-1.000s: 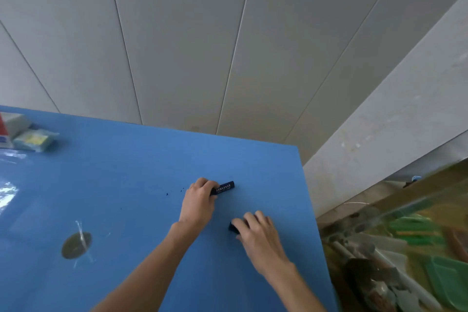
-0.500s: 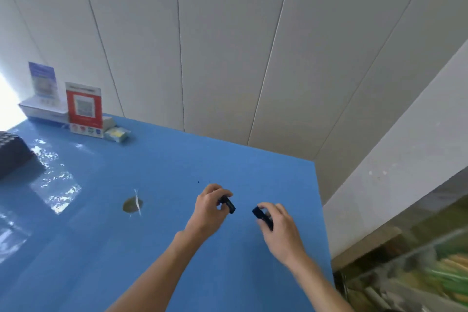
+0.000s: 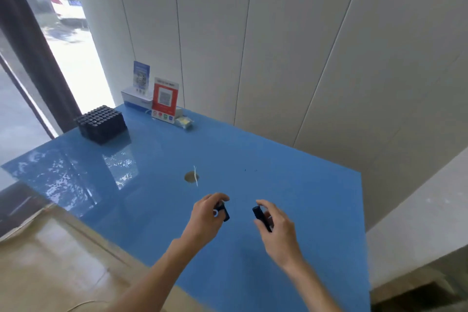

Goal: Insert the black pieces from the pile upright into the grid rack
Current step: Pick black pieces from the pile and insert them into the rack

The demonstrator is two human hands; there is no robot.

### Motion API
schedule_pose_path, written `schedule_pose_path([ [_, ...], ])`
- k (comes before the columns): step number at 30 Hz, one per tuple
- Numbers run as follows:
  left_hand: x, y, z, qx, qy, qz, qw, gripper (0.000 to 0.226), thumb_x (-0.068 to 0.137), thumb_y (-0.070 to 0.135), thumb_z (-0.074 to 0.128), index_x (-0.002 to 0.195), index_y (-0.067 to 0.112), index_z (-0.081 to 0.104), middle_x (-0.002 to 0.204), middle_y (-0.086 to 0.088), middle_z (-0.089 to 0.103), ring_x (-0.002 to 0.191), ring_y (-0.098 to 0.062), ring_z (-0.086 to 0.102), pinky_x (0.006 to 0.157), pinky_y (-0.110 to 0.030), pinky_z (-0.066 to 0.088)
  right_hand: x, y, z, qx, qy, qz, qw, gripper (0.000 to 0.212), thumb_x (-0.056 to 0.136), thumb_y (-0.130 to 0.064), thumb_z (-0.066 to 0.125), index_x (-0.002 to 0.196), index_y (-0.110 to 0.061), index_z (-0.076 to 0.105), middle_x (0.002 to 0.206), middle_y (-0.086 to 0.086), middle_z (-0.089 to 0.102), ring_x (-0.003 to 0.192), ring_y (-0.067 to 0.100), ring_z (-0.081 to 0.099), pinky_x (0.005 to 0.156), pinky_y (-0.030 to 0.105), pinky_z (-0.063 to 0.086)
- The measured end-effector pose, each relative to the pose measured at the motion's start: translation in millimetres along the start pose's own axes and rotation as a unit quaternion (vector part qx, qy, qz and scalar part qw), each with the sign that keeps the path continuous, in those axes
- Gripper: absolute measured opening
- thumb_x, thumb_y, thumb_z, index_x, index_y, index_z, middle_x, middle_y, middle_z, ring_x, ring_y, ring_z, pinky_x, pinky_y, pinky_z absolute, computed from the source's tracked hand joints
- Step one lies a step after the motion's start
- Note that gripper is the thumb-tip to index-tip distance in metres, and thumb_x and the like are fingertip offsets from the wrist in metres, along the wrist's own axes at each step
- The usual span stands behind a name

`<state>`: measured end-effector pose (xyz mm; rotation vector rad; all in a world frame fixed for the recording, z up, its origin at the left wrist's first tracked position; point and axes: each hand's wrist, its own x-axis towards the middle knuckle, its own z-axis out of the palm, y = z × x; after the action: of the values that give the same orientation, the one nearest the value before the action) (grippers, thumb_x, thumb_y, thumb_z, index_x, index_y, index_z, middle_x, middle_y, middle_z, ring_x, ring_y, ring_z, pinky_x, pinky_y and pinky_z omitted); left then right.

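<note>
My left hand (image 3: 206, 216) grips a short black piece (image 3: 225, 211) between thumb and fingers, lifted above the blue table (image 3: 316, 210). My right hand (image 3: 277, 225) holds a second black piece (image 3: 260, 216) the same way, a little to the right. The black grid rack (image 3: 101, 124), packed with several upright black pieces, stands at the table's far left corner, well away from both hands. No pile is visible on the table.
A round hole with a white strip (image 3: 191, 177) sits in the tabletop ahead of my hands. A red sign (image 3: 165, 99), a blue card (image 3: 141, 78) and small boxes stand against the back wall. A window is at the left; the table's right edge drops to a ledge.
Both hands have lifted a black piece off the table and turned it. The view has swung left and up, bringing the grid rack and the window into sight.
</note>
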<state>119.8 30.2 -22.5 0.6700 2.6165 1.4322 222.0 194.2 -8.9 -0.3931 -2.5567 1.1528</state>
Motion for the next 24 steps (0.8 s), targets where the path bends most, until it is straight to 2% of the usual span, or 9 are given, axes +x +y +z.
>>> schedule_pose_path([
  [5, -6, -23, -43, -0.022, -0.006, -0.012, 1.0, 0.032, 0.084, -0.005, 0.055, 0.105, 0.019, 0.061, 0.093, -0.002, 0.059, 0.076, -0.01, 0.064, 0.065, -0.016, 0.049, 4, -31, 32, -0.006, -0.025, -0.024, 0.999, 0.037, 0.084, -0.012, 0.066, 0.114, -0.032, 0.06, 0.09, -0.014, 0.057, 0.082, -0.001, 0.054, 0.076, 0.01, 0.04],
  [8, -9, -45, -80, -0.011, -0.017, -0.006, 1.0, 0.033, 0.086, -0.001, 0.056, 0.112, 0.019, 0.057, 0.093, -0.001, 0.06, 0.072, -0.007, 0.062, 0.063, -0.012, 0.046, 12, -60, 62, 0.017, -0.031, -0.018, 0.999, 0.033, 0.083, -0.014, 0.069, 0.108, -0.033, 0.06, 0.089, -0.016, 0.06, 0.081, 0.0, 0.057, 0.075, 0.014, 0.045],
  [11, -11, -70, -132, -0.003, -0.003, -0.025, 1.0, 0.033, 0.085, 0.001, 0.058, 0.113, 0.018, 0.055, 0.092, -0.001, 0.064, 0.068, -0.007, 0.06, 0.059, -0.011, 0.044, 22, -101, 100, 0.041, -0.038, -0.012, 0.998, 0.034, 0.081, -0.015, 0.071, 0.1, -0.04, 0.057, 0.085, -0.008, 0.063, 0.074, 0.005, 0.058, 0.068, 0.016, 0.049],
  [13, -11, -88, -172, -0.005, 0.019, -0.041, 0.999, 0.031, 0.083, 0.002, 0.061, 0.109, 0.018, 0.056, 0.09, -0.001, 0.066, 0.07, -0.007, 0.061, 0.057, -0.009, 0.044, 29, -130, 127, 0.053, -0.048, -0.019, 0.997, 0.033, 0.081, -0.014, 0.071, 0.098, -0.039, 0.057, 0.08, -0.006, 0.063, 0.07, 0.007, 0.058, 0.064, 0.016, 0.049],
  [18, -3, -133, -263, 0.009, 0.069, -0.057, 0.996, 0.021, 0.079, 0.004, 0.066, 0.093, 0.019, 0.061, 0.084, -0.001, 0.067, 0.068, -0.008, 0.061, 0.057, -0.004, 0.041, 48, -190, 188, 0.07, -0.046, -0.042, 0.996, 0.028, 0.081, -0.012, 0.071, 0.102, -0.028, 0.062, 0.078, -0.009, 0.058, 0.072, 0.005, 0.057, 0.069, 0.02, 0.051],
  [21, -1, -153, -296, 0.021, 0.076, -0.047, 0.996, 0.02, 0.081, 0.005, 0.065, 0.094, 0.019, 0.064, 0.079, 0.004, 0.067, 0.068, -0.006, 0.061, 0.058, -0.004, 0.041, 55, -213, 219, 0.08, -0.05, -0.046, 0.994, 0.028, 0.082, -0.012, 0.07, 0.101, -0.031, 0.062, 0.078, -0.007, 0.058, 0.071, 0.006, 0.056, 0.069, 0.024, 0.053],
  [24, 0, -165, -319, 0.027, 0.077, -0.025, 0.996, 0.021, 0.081, 0.0, 0.062, 0.093, 0.017, 0.065, 0.067, 0.006, 0.064, 0.056, -0.002, 0.059, 0.057, -0.006, 0.043, 63, -228, 243, 0.078, -0.062, -0.052, 0.994, 0.03, 0.082, -0.013, 0.07, 0.101, -0.035, 0.061, 0.08, -0.004, 0.06, 0.071, 0.008, 0.057, 0.068, 0.026, 0.054],
])
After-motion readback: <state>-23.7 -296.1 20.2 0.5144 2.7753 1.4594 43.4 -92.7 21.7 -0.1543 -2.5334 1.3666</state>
